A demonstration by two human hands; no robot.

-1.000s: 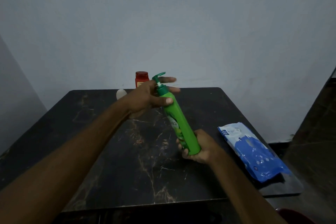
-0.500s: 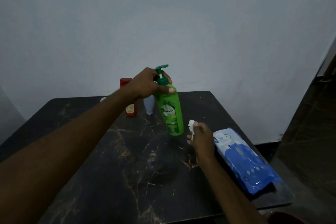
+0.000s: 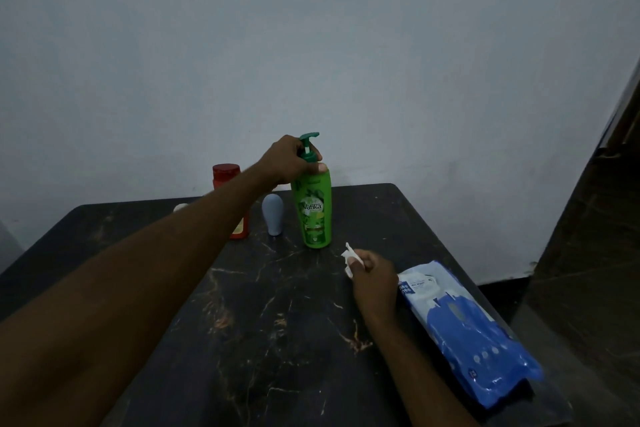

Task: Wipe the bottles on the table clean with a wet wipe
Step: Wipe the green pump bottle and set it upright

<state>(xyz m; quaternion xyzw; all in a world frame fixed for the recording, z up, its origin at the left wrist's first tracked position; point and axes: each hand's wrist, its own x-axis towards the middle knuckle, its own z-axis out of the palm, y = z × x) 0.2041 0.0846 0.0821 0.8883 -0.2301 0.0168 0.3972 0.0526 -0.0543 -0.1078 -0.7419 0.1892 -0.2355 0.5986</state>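
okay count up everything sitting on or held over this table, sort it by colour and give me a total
Green: 1, the Vatika pump bottle, upright, left hand on its neck.
Red: 1, the red-capped bottle.
Pale blue-grey: 1, the small rounded bottle.
White: 2, the wet wipe in the right hand, and a small white object mostly hidden behind the forearm.
Blue and white: 1, the wet wipes pack.
Total: 6

Backdrop and surroundings, dim room.

Plain pale grey-blue wall behind, unmarked apart from faint scuffs low down near the skirting. Dark brown panel or door edge along the right side, slanting upward; cannot tell which. Strip of dark floor showing between wall base and that panel. Second wall plane just visible at far left, lower edge. Lighting low throughout, colours muted, no sharp shadows.
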